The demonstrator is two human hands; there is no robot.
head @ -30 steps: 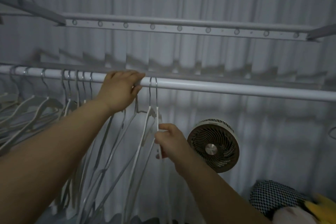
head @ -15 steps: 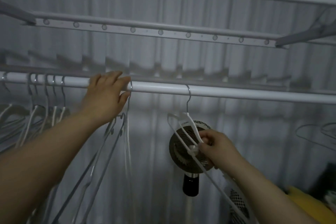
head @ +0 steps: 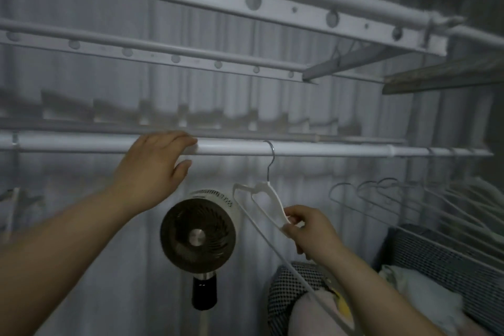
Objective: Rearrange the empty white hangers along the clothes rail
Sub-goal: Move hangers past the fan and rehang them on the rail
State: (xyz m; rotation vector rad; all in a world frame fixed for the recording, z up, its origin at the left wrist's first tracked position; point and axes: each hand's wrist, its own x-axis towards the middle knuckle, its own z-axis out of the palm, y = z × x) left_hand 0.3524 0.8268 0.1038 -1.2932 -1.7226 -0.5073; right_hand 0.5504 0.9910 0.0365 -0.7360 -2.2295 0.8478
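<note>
A white clothes rail (head: 313, 150) runs across the middle of the view. One empty white hanger (head: 263, 191) hangs from it by its metal hook, near the centre. My right hand (head: 308, 229) pinches that hanger's shoulder below the hook. My left hand (head: 152, 169) rests on the rail to the left of the hanger, fingers over the top and thumb underneath. A bunch of several more empty white hangers (head: 387, 194) hangs at the rail's right end. Another hanger (head: 13, 199) shows dimly at the far left.
A round fan (head: 197, 234) on a stand sits behind and below the rail, between my arms. Perforated drying bars (head: 245, 5) run overhead. A mesh basket (head: 447, 262) with laundry and a dotted cushion (head: 286, 289) are at the lower right. A pleated curtain hangs behind.
My right hand has slid one hanger to the right along the rail, away from the left bunch. My left hand moved right along the rail, and my view turned right.
</note>
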